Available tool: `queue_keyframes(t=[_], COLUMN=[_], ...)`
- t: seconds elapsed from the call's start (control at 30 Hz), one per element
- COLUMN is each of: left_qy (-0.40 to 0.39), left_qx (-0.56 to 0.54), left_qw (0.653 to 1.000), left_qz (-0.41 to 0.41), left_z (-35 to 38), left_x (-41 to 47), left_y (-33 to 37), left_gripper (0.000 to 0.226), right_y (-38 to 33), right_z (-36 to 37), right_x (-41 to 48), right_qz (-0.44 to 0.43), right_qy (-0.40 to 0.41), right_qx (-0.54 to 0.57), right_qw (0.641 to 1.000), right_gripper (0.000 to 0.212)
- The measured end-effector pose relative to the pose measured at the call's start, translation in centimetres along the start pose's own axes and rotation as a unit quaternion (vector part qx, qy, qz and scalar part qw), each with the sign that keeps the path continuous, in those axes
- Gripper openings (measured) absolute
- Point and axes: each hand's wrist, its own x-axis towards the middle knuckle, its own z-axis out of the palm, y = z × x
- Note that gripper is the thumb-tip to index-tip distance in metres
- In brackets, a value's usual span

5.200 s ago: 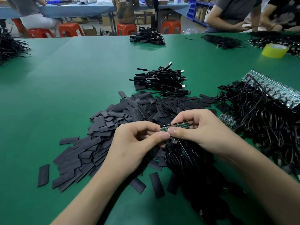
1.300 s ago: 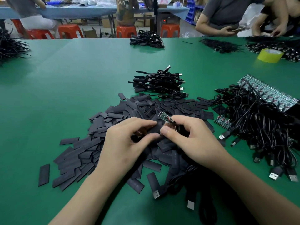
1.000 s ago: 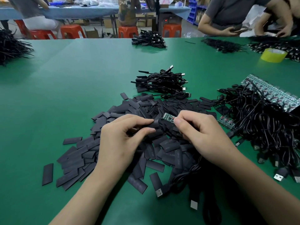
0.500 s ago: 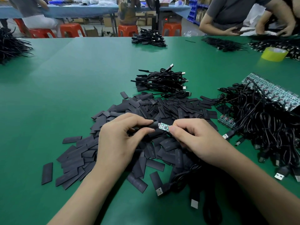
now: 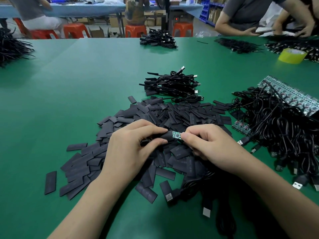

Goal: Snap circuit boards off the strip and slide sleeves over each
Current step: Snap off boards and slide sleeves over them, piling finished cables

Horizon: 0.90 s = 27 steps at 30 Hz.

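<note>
- An electronics assembly workshop, seen across a wide green matte work table [image 5: 77, 87].
- At the table's middle lies a heap of flat black rectangular sleeves [image 5: 181, 116].
- Just behind the heap is a bundle of black USB cables [image 5: 172, 83]. To the heap's right is a larger tangle of black cables [image 5: 284, 135], with a long strip of small circuit boards [image 5: 293, 99] at its far edge.
- Far beyond the heap, people [image 5: 34, 12] sit on orange plastic stools [image 5: 76, 31] at a blue-covered bench [image 5: 86, 9], near brown cardboard boxes [image 5: 151, 19] and blue storage bins [image 5: 204, 14].

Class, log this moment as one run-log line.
step: sleeving | left hand: holds black sleeve | right hand: pinches circuit board | board at sleeve mouth
</note>
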Motion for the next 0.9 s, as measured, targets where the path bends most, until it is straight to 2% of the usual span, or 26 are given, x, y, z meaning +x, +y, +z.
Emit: queue_keyframes(t=[0.17,0.3,0.53,0.67,0.73,0.83,0.9], left_qy=[0.002,-0.019,-0.061,-0.061,-0.057,-0.034,-0.012], left_qx=[0.002,-0.005,-0.014,-0.014,-0.018,-0.035,-0.046], left_qw=[1.0,1.0,0.997,0.997,0.998,0.999,0.999], left_qz=[-0.021,-0.007,0.041,0.04,0.034,0.008,-0.01], left_z=[-0.01,-0.22,-0.32,-0.08,-0.05,-0.13,-0.27], left_x=[0.02,0.07,0.14,0.06,0.06,0.16,0.27], left_y=[0.15,0.19,0.43,0.51,0.58,0.68,0.68], left_gripper=[0.017,0.02,0.019,0.023,0.022,0.018,0.018], right_y=[-0.4,-0.73,-0.71,-0.58,-0.52,-0.49,-0.49], right_z=[0.01,-0.06,-0.14,-0.04,-0.04,-0.1,-0.1], right_x=[-0.03,-0.2,-0.27,-0.27,-0.3,-0.22,-0.22], right_qz=[-0.025,-0.036,-0.024,-0.025,-0.033,-0.051,-0.059], right_qy=[0.001,-0.013,-0.043,-0.049,-0.042,0.009,0.042], right_qx=[-0.047,-0.069,-0.041,-0.03,-0.023,0.017,0.065], right_qw=[0.999,0.997,0.998,0.998,0.998,0.999,0.995], right_gripper=[0.044,0.042,0.041,0.038,0.033,0.007,0.007])
